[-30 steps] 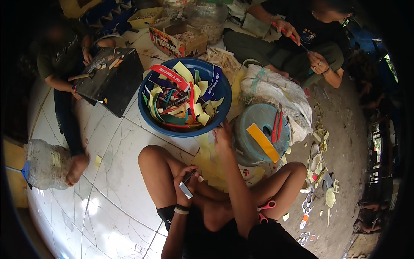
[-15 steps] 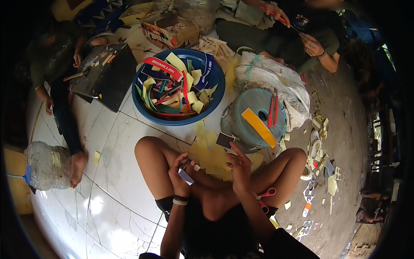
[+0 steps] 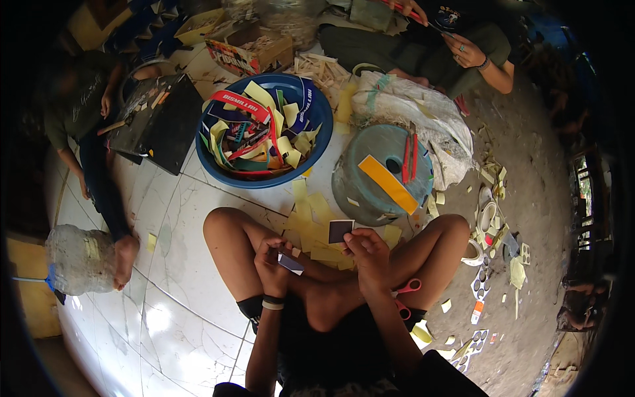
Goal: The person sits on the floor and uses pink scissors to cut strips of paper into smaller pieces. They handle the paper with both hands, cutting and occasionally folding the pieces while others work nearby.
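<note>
I sit cross-legged on a pale tiled floor. My right hand holds a small dark square card upright by its lower edge, just above my crossed shins. My left hand grips another small flat grey piece beside it, with a pale band on the wrist. Yellow paper offcuts lie on the floor right past both hands. Red-handled scissors rest against my right thigh.
A blue basin full of coloured strips sits ahead. An upturned grey-green bucket with yellow and red strips on top stands to its right, a white sack behind. Two seated people are at left and top right. A clear plastic jug lies left.
My right arm, stretched toward the bucket a second ago, has come back to my lap holding the dark square card. The left hand has stayed put with its piece.
</note>
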A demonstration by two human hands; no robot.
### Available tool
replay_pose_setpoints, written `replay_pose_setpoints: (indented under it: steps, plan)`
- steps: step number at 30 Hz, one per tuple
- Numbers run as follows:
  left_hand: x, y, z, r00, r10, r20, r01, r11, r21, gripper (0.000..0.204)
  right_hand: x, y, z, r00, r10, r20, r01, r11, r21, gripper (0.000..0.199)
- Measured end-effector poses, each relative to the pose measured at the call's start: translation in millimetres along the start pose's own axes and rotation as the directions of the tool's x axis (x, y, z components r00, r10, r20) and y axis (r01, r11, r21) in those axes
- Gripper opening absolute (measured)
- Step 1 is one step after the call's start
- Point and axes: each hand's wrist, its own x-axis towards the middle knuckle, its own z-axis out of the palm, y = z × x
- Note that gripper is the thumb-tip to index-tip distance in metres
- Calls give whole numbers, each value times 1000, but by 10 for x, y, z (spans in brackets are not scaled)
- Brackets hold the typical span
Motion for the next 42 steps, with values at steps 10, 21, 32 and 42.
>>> replay_pose_setpoints:
  steps: [10, 21, 32, 42]
  plan:
    - [19, 12, -1, 998, -63, 27, 59, 990, 131, 18, -175, -1, 50, 841, 224, 492, -448, 798, 402, 23]
    - [-33, -14, 54, 990, -47, 129, 11, 963, 269, 41, -315, -123, 118, 753, -8, 659, 2, 1000, 10, 26]
    - [-24, 97, 6, 967, -81, 242, 10, 960, 280, 30, -203, -85, 44, 853, 158, 498, -114, 987, -117, 20]
    - [-251, 525, -161, 737, -553, 389, 576, 815, 68, 23, -76, -362, -184, 892, 83, 445, -82, 996, -21, 16]
